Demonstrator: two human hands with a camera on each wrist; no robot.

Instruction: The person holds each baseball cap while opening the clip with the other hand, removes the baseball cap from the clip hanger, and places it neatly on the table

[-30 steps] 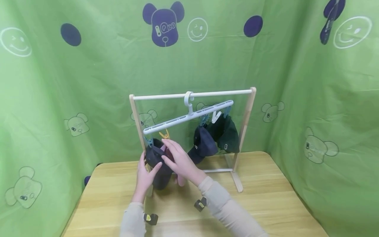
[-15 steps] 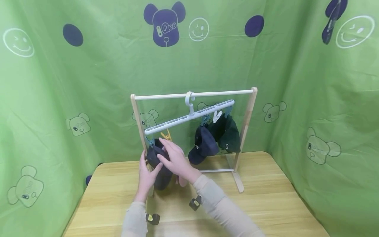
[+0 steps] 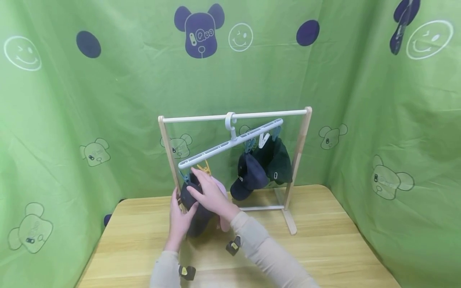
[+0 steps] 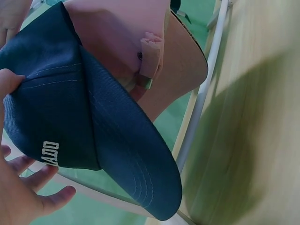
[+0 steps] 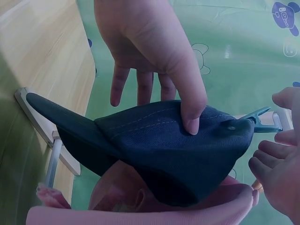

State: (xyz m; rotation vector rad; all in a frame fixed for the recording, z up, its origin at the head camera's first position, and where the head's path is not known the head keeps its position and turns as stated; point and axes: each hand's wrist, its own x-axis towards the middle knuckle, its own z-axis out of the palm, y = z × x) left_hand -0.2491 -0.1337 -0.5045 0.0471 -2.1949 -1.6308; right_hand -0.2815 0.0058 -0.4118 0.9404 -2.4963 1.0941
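Note:
A navy baseball cap [image 3: 194,214] with white lettering hangs from a blue clip [image 5: 263,122] at the left end of a pale hanger [image 3: 216,151]. My left hand [image 3: 180,218] holds this cap at its crown, thumb [image 5: 191,117] on one side and fingers [image 4: 40,180] spread on the other. My right hand [image 3: 210,194] is at the clipped end of the cap, fingers loosely bent beside the clip and gripping nothing. Just behind hangs a pink cap [image 4: 117,28], below a yellow clip [image 3: 204,167]; my right hand covers part of it in the head view.
The hanger, tilted down to the left, hooks over the rod [image 3: 273,115] of a small wooden rack [image 3: 300,146]. Another navy cap [image 3: 248,176], a dark green cap [image 3: 281,162] and a white clip [image 3: 263,140] hang on its right half. A wooden table [image 3: 324,240] bears the rack.
The hanger's left end has dipped and swung slightly nearer, and the navy cap hangs lower. My right hand has shifted left over the cap; more of the pink cap shows.

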